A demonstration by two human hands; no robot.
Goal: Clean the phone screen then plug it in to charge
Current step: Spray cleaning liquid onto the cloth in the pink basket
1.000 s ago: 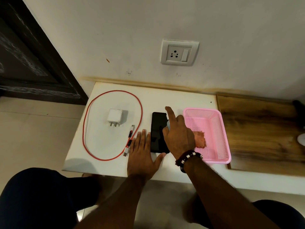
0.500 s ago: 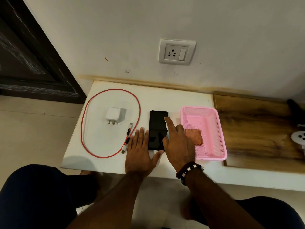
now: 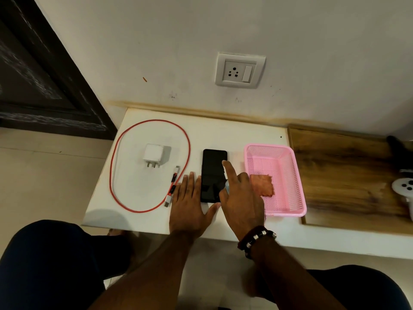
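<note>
A black phone lies screen up on the white table. My left hand rests flat beside the phone's left edge, thumb spread under its near end. My right hand hovers over the phone's right side, index finger stretched out, curled around a small pale-blue object that is mostly hidden. An orange cloth lies in the pink basket. The white charger plug sits inside the loop of the red cable. A wall socket is above the table.
A wooden board lies to the right of the basket, with a white rounded object at the frame's right edge. A dark door stands at the left. My knees are below the table's near edge.
My right hand has drawn back along the phone from its far end toward me. The left hand stays flat beside the phone.
</note>
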